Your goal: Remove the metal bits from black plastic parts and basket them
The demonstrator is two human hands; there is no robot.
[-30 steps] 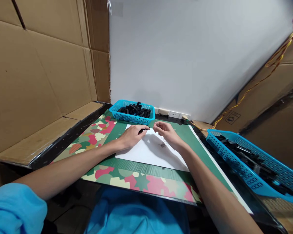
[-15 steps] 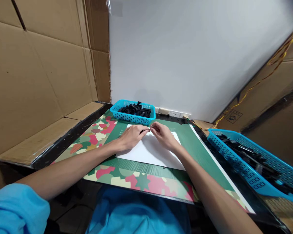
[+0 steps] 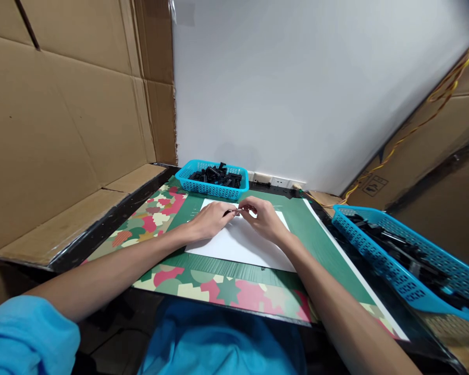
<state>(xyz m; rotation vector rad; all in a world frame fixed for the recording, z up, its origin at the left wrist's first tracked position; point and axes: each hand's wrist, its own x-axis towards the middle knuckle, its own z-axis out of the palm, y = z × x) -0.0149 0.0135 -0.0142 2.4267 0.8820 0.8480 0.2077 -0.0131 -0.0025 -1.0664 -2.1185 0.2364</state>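
Note:
Above a white sheet of paper (image 3: 244, 245), my left hand (image 3: 210, 220) and my right hand (image 3: 262, 217) meet with fingertips almost touching. A small, thin, dark piece (image 3: 232, 211) shows at the left fingertips; its kind is too small to tell. Thumb and fingers of the left hand are pinched on it. My right hand is curled, its thumb and fingers closed at the same spot, and what lies inside is mostly hidden. The paper rests on a green mat (image 3: 308, 224) with a camouflage-patterned border.
A blue basket (image 3: 213, 191) of black plastic parts stands at the back of the mat. Another blue basket (image 3: 398, 278) with longer black parts is at the right. Cardboard (image 3: 70, 104) walls the left side. Power sockets (image 3: 280, 183) and a yellow-red cable (image 3: 394, 151) run behind.
The fingers of my right hand have shifted and curled more around the small piece, a little to the left. My left hand has barely moved.

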